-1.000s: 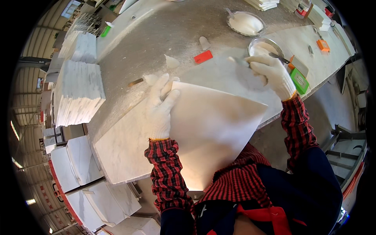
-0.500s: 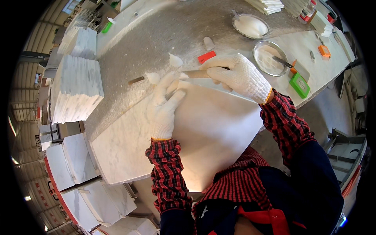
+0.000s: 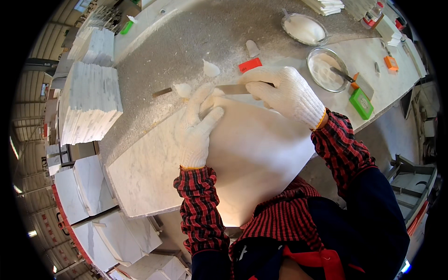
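A pale marble slab (image 3: 261,135) extends from the table toward my body. My left hand (image 3: 198,123), in a white knitted glove, grips its upper left corner, thumb on the near face and fingers at the far edge. My right hand (image 3: 284,91), gloved alike, is closed on a scraper, its flat metal blade (image 3: 233,89) lying along the slab's upper edge. The blade's left end reaches my left fingers; its handle is hidden in my right hand. Beyond my left hand lie white lumps of paste (image 3: 211,68) and a narrow metal strip (image 3: 162,92).
Stacked marble tiles (image 3: 91,102) stand at the left. On the right are a steel bowl of white powder (image 3: 322,70) with a knife, a second bowl (image 3: 304,29), a green box (image 3: 361,103) and an orange box (image 3: 391,63). A red box (image 3: 250,65) lies beyond my right hand.
The view has shifted slightly, and the scraper's blade looks a little more face-on. Both hands keep nearly the same place and grip.
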A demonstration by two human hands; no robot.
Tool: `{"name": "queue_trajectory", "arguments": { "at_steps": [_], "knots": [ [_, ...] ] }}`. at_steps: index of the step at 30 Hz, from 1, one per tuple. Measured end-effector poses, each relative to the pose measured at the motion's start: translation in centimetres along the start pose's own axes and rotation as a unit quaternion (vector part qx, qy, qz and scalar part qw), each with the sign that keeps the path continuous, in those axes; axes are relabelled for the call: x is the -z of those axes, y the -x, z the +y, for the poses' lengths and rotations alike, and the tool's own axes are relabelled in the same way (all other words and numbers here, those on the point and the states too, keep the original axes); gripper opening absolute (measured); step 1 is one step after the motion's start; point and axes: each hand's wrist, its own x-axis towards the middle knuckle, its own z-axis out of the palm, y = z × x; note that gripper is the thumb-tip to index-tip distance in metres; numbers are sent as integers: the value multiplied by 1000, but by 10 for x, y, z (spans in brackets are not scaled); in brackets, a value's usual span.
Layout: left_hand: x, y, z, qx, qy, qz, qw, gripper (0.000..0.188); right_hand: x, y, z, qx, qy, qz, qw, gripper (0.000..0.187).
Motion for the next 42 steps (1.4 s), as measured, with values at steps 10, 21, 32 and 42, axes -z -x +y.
{"name": "queue_trajectory", "arguments": {
  "at_steps": [10, 21, 32, 42],
  "knots": [
    [2, -2, -6, -13, 1, -13, 1000, 54, 2, 5, 0, 14, -9, -1, 1000, 24],
    [1, -2, -4, -17, 9, -16, 1000, 54, -4, 7, 0, 13, -13, 36, 999, 21],
    [3, -5, -16, -18, 45, -21, 999, 55, 30, 17, 3, -122, -126, -12, 984, 28],
    [2, -2, -10, -1, 51, -49, 997, 57, 129, 99, 107, -296, 183, 208, 914, 30]
  ]
}}
